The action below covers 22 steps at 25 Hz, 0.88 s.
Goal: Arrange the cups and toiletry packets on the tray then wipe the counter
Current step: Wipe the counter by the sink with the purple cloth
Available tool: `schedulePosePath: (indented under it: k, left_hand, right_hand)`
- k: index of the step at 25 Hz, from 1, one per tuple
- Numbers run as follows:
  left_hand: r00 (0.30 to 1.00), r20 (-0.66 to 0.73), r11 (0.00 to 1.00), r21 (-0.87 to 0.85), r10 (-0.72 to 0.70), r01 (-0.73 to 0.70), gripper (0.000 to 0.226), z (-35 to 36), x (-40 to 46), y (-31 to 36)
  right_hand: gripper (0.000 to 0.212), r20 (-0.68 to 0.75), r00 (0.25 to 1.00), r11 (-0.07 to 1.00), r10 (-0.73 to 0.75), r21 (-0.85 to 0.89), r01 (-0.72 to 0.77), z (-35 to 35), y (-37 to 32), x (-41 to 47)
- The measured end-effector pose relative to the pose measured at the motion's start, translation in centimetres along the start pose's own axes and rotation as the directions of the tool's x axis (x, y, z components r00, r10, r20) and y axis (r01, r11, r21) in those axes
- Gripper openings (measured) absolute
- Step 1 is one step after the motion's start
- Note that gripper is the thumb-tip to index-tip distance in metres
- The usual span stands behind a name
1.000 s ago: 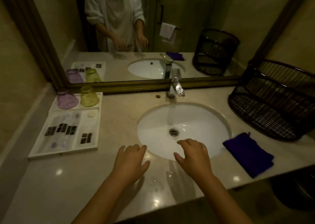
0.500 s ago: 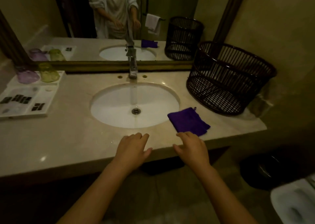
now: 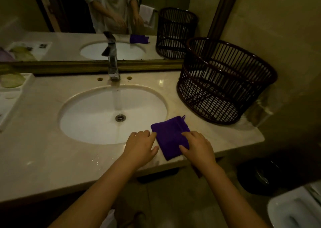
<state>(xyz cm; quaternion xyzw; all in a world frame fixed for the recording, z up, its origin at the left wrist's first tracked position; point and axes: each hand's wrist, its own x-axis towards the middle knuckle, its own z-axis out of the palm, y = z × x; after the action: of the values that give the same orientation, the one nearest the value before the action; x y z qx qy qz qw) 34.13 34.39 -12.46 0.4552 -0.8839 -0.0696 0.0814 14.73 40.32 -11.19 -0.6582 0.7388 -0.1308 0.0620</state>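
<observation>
A folded purple cloth [image 3: 169, 135] lies on the beige marble counter [image 3: 52, 158], just right of the white sink [image 3: 97, 116]. My left hand [image 3: 140, 145] rests at the cloth's left edge, fingers apart. My right hand [image 3: 197, 147] lies on the cloth's right part, fingers spread over it. The white tray [image 3: 8, 102] shows only partly at the far left edge, with a yellow-green upturned cup [image 3: 12, 80] on it. The packets are out of view.
Water runs from the chrome faucet [image 3: 112, 62] into the sink. A dark slatted basket [image 3: 224, 81] stands at the counter's right end. A mirror runs along the back. Below right are a dark bin [image 3: 262, 177] and a toilet [image 3: 295, 210].
My view has swung right, so the tray slid out to the left edge. Both hands moved from the counter's front edge to the purple cloth.
</observation>
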Motion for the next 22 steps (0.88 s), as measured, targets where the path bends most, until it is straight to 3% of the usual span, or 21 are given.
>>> schedulePosePath:
  k: [9,15,18,22]
  left_hand:
    - [0.993,0.122,0.999,-0.046,-0.008,0.014,0.055,4.1,5.6,3.5]
    - [0.938,0.269,0.974,0.001,-0.22,0.228,0.063,7.2,6.4,5.8]
    - [0.932,0.239,0.956,-0.043,-0.273,0.291,0.061,8.3,6.4,6.3]
    - [0.934,0.119,0.908,-0.222,-0.336,0.355,0.053,8.8,6.4,6.5]
  right_hand:
    - [0.065,0.236,0.962,0.987,-0.135,-0.047,0.15,2.4,5.0,6.3]
    - [0.067,0.417,0.845,0.926,-0.334,-0.02,0.377,4.1,7.7,9.0]
    - [0.059,0.405,0.823,0.901,-0.399,0.007,0.434,4.8,8.2,9.5]
    - [0.048,0.3,0.837,0.886,-0.458,0.075,0.458,5.7,8.8,9.0]
